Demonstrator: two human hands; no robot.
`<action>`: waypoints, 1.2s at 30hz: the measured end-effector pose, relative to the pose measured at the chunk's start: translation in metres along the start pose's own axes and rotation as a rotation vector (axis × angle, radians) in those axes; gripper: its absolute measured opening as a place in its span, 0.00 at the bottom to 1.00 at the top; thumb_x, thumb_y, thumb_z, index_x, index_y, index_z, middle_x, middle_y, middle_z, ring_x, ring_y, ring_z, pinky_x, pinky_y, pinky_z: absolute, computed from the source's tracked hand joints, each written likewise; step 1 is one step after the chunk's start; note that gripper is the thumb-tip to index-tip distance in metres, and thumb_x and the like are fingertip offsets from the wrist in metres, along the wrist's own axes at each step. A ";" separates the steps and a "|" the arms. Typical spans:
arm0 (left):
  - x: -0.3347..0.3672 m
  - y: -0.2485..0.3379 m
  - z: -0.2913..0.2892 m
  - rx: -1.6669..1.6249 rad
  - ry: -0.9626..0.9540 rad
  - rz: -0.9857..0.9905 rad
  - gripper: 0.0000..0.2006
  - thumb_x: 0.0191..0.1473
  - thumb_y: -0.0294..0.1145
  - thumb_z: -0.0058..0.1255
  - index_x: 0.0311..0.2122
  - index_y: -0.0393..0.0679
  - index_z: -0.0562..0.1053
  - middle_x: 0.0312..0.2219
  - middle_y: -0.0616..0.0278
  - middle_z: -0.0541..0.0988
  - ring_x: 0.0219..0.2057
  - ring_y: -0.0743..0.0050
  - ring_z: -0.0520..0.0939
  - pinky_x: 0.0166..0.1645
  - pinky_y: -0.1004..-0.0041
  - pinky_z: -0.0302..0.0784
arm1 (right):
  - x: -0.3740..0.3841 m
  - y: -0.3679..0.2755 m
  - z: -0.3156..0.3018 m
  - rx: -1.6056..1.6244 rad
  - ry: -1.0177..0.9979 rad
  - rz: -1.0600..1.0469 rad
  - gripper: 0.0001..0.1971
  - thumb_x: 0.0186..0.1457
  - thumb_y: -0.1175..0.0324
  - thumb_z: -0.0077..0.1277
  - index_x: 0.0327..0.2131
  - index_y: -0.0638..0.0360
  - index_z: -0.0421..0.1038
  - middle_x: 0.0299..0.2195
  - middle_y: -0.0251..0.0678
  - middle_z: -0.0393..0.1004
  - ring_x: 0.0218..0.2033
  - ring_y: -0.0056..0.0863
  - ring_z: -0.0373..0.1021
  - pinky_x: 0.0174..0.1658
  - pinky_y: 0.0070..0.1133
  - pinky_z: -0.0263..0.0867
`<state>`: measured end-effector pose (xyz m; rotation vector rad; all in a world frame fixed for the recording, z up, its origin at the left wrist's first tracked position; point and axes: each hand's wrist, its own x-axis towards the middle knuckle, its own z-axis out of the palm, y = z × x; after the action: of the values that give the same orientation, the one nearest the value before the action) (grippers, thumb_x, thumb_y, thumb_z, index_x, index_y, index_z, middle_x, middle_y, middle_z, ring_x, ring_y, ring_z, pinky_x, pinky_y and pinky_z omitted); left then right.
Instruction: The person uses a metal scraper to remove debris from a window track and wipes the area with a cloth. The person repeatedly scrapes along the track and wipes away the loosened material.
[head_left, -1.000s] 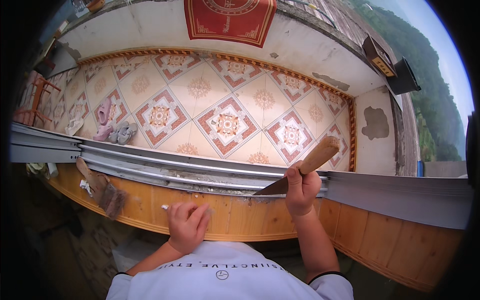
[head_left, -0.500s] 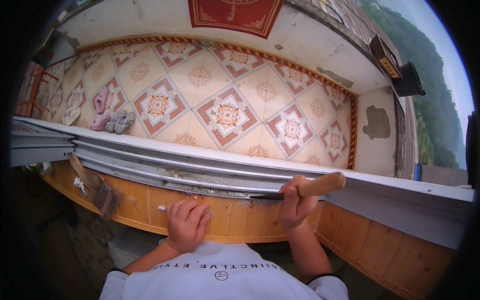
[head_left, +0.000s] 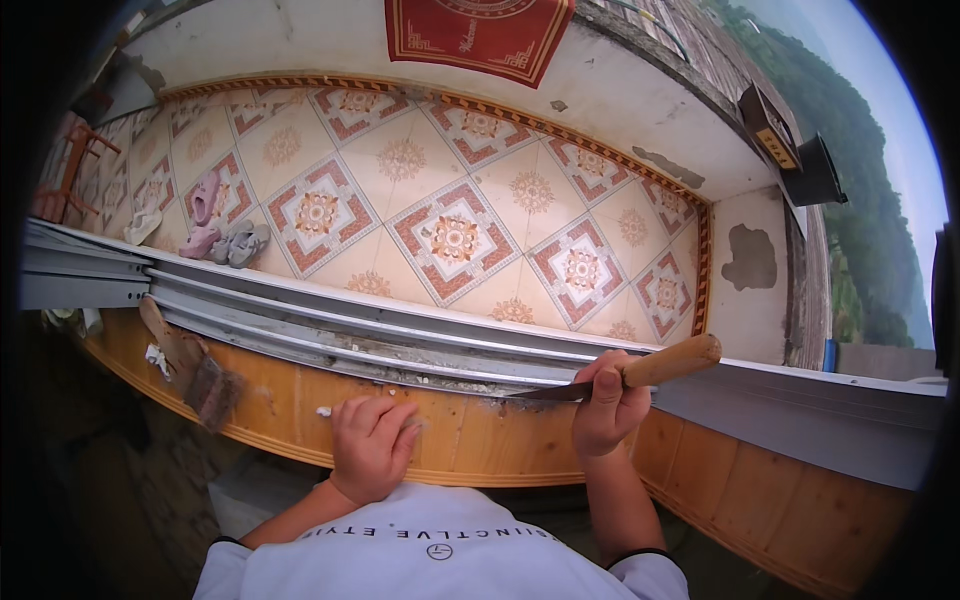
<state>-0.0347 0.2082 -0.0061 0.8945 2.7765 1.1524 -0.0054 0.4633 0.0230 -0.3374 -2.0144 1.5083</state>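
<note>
Dirt lies in pale crumbs and dark smears along the near groove of the metal track, thickest in the middle stretch, left of the knife; the far rails show longer runs of bare metal, though dull patches sit between them; a white scrap and small flecks on the wooden sill suggest that some of the mess is already out of the track, so the work looks partway along, with the gritty middle stretch left; how clean the part behind the right hand is, I cannot tell; the brush lies on the sill at the left, its handle toward the track and its bristles toward the near edge, with neither hand on it; the right hand is closed firmly round the knife where handle meets blade, thumb uppermost, its forearm coming up from the near right; the wooden handle sticks out to the right and tilts up, while the blade slants down to the left, its tip at the near edge of the track; whether it presses on the metal is too fine to tell; the left hand rests on the sill, left of the knife, fingers loosely curled and thumb close beside them; whether it pinches anything small I cannot tell.
</note>
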 end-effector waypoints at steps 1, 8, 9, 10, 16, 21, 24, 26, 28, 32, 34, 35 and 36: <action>0.000 -0.001 0.000 -0.001 -0.001 -0.002 0.13 0.43 0.31 0.57 0.37 0.44 0.76 0.33 0.63 0.73 0.36 0.60 0.71 0.42 0.62 0.63 | 0.001 -0.001 0.001 -0.003 -0.023 -0.016 0.14 0.62 0.61 0.44 0.27 0.60 0.63 0.20 0.33 0.67 0.21 0.16 0.59 0.26 0.14 0.54; -0.002 -0.003 0.002 -0.009 -0.002 0.001 0.12 0.43 0.31 0.57 0.37 0.44 0.76 0.33 0.63 0.72 0.36 0.61 0.71 0.42 0.62 0.64 | -0.003 0.000 0.006 -0.058 -0.087 -0.090 0.13 0.61 0.63 0.45 0.28 0.62 0.61 0.20 0.35 0.66 0.19 0.19 0.61 0.25 0.15 0.57; -0.001 -0.003 0.002 -0.006 -0.005 0.000 0.12 0.43 0.31 0.58 0.37 0.45 0.76 0.33 0.63 0.72 0.36 0.61 0.71 0.42 0.62 0.64 | -0.005 0.000 0.007 -0.064 -0.091 -0.139 0.13 0.61 0.63 0.45 0.28 0.62 0.61 0.19 0.35 0.66 0.19 0.19 0.61 0.25 0.15 0.57; -0.001 -0.002 0.001 -0.003 -0.009 -0.002 0.12 0.43 0.31 0.58 0.37 0.45 0.76 0.33 0.63 0.72 0.36 0.61 0.71 0.42 0.62 0.64 | -0.008 0.001 0.008 -0.070 -0.095 -0.188 0.13 0.61 0.63 0.45 0.28 0.63 0.61 0.19 0.35 0.65 0.19 0.20 0.61 0.24 0.16 0.57; -0.001 -0.001 0.002 0.011 -0.013 -0.001 0.13 0.43 0.31 0.58 0.37 0.45 0.75 0.33 0.63 0.72 0.36 0.61 0.71 0.43 0.62 0.63 | -0.017 -0.002 0.020 -0.210 -0.186 -0.338 0.13 0.61 0.64 0.44 0.28 0.64 0.62 0.20 0.37 0.66 0.19 0.22 0.62 0.23 0.18 0.58; 0.000 -0.003 0.002 -0.017 0.006 0.010 0.12 0.42 0.31 0.57 0.36 0.43 0.75 0.33 0.60 0.72 0.34 0.58 0.70 0.41 0.62 0.62 | -0.017 0.000 0.027 -0.191 -0.077 -0.287 0.13 0.62 0.64 0.43 0.28 0.63 0.61 0.20 0.36 0.67 0.20 0.22 0.62 0.25 0.18 0.57; 0.001 -0.003 0.000 -0.022 0.001 0.005 0.12 0.43 0.31 0.57 0.36 0.43 0.75 0.33 0.60 0.72 0.34 0.58 0.70 0.41 0.62 0.63 | -0.013 0.002 0.029 -0.163 0.000 -0.246 0.12 0.62 0.63 0.42 0.29 0.62 0.61 0.20 0.36 0.67 0.21 0.21 0.61 0.26 0.18 0.57; 0.000 -0.004 0.002 -0.039 0.009 0.008 0.12 0.43 0.31 0.57 0.36 0.43 0.75 0.33 0.60 0.72 0.35 0.58 0.70 0.41 0.62 0.63 | -0.014 0.002 0.024 -0.138 0.012 -0.254 0.12 0.62 0.62 0.42 0.30 0.62 0.61 0.20 0.36 0.67 0.21 0.20 0.61 0.27 0.18 0.57; -0.001 -0.004 0.002 -0.028 0.013 0.009 0.12 0.43 0.31 0.57 0.36 0.43 0.75 0.33 0.60 0.72 0.35 0.58 0.70 0.41 0.62 0.63 | -0.011 0.000 0.021 -0.119 0.021 -0.249 0.13 0.62 0.62 0.42 0.30 0.62 0.61 0.20 0.37 0.67 0.21 0.21 0.61 0.26 0.18 0.58; -0.001 -0.005 0.003 -0.036 0.019 0.012 0.12 0.42 0.31 0.57 0.36 0.43 0.75 0.33 0.60 0.72 0.34 0.58 0.70 0.40 0.62 0.63 | -0.007 -0.005 0.006 -0.125 -0.049 -0.277 0.14 0.62 0.60 0.41 0.30 0.61 0.60 0.20 0.37 0.68 0.20 0.22 0.62 0.25 0.18 0.59; -0.001 -0.005 0.002 -0.033 0.011 0.003 0.12 0.43 0.31 0.57 0.36 0.44 0.75 0.33 0.62 0.72 0.35 0.59 0.71 0.42 0.62 0.63 | -0.010 -0.007 0.000 -0.167 -0.083 -0.325 0.16 0.62 0.57 0.42 0.28 0.61 0.60 0.20 0.38 0.68 0.20 0.24 0.63 0.25 0.19 0.61; -0.001 -0.004 0.001 -0.031 0.007 -0.002 0.12 0.43 0.31 0.57 0.37 0.45 0.75 0.33 0.63 0.72 0.36 0.60 0.71 0.42 0.62 0.63 | -0.012 -0.008 -0.002 -0.189 -0.101 -0.349 0.17 0.61 0.56 0.43 0.27 0.60 0.60 0.20 0.38 0.68 0.20 0.25 0.63 0.25 0.20 0.62; -0.001 -0.004 0.001 -0.033 0.007 -0.004 0.12 0.43 0.31 0.57 0.37 0.45 0.75 0.33 0.63 0.72 0.36 0.60 0.71 0.42 0.62 0.63 | -0.015 -0.008 -0.005 -0.195 -0.120 -0.358 0.19 0.61 0.54 0.44 0.25 0.60 0.60 0.20 0.38 0.69 0.21 0.26 0.64 0.25 0.20 0.63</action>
<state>-0.0353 0.2060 -0.0096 0.8841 2.7541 1.1998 0.0100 0.4567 0.0266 0.0408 -2.1815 1.1384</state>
